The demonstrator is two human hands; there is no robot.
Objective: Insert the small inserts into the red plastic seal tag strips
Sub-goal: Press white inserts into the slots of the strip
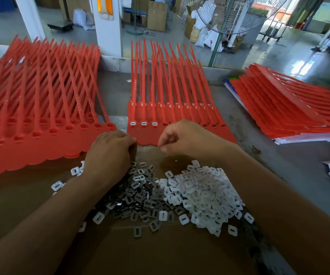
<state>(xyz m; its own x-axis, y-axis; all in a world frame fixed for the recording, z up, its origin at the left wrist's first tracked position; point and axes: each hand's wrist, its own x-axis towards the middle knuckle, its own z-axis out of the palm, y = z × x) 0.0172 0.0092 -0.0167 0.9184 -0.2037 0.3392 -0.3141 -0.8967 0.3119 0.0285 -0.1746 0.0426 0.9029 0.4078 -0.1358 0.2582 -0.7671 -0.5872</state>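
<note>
The middle sheet of red seal tag strips (148, 135) lay flat on the desk (279, 155) just beyond both hands. Its long axis ran away from the person: the broad flag ends were nearest and the thin tails pointed toward the far edge, fanning slightly. Three white inserts (143, 123) sat in the leftmost heads of its front row; the other heads in that row showed red.

A bigger stack of strips (31, 116) lay to the left, its tails leaning away and to the right. A third stack (289, 108) lay well apart on the right, turned so its strips ran roughly crosswise.

On a brown cardboard sheet (160, 251) nearer the person were two touching heaps: grey metal inserts (140, 191) on the left and white plastic inserts (205, 187) on the right.

The left hand (108, 153) was knuckles-up over the far edge of the metal heap. Its fingers were curled under at the near edge of the middle sheet, and whether its grip held anything I could not tell.

The right hand (184, 137) hovered over the flag ends, wrist raised. Its thumb and forefinger were drawn together and pointed down, with the other fingers loosely curled. Anything pinched there was too small to make out.
</note>
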